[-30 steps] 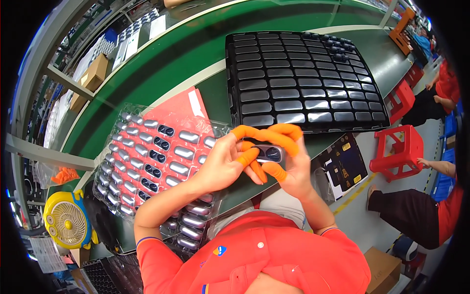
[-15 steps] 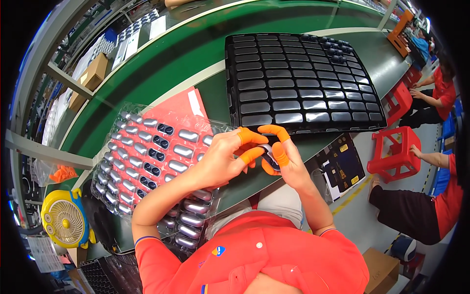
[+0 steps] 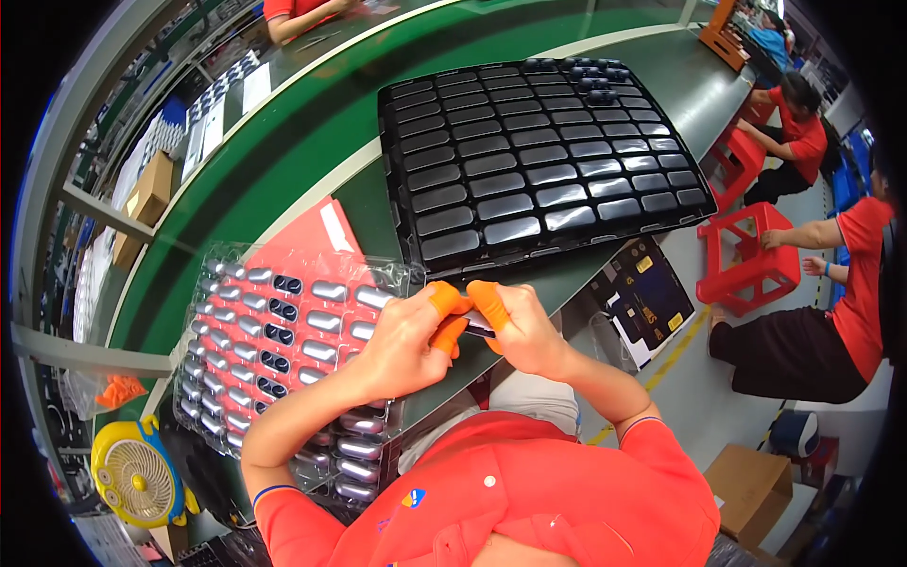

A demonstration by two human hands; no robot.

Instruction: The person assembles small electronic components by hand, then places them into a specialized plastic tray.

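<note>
My left hand [image 3: 408,342] and my right hand [image 3: 521,331] meet in front of my chest, with orange finger cots on several fingertips. Between them they pinch a small silver-and-black case [image 3: 480,324], mostly covered by the fingers. To the left lies a clear plastic tray [image 3: 402,274] on a red sheet [image 3: 307,231]. It carries silver pill-shaped shells [image 3: 323,321] and a row of black inserts [image 3: 279,333] with two round hollows each. Beyond my hands rests a large black tray [image 3: 510,231] of rectangular pockets; several dark cases [image 3: 597,83] sit at its far end.
A yellow-and-blue fan [image 3: 140,477] stands at the left, below a bag of orange finger cots [image 3: 121,389]. On the right are red stools [image 3: 751,260], seated co-workers [image 3: 812,331] and a cardboard box [image 3: 751,491]. Printed dark packaging [image 3: 647,293] lies beside the bench edge.
My hands have drawn closer together around the case, slightly lower and to the left, and now cover more of it. The view has shifted; a co-worker's arms appear at the top.
</note>
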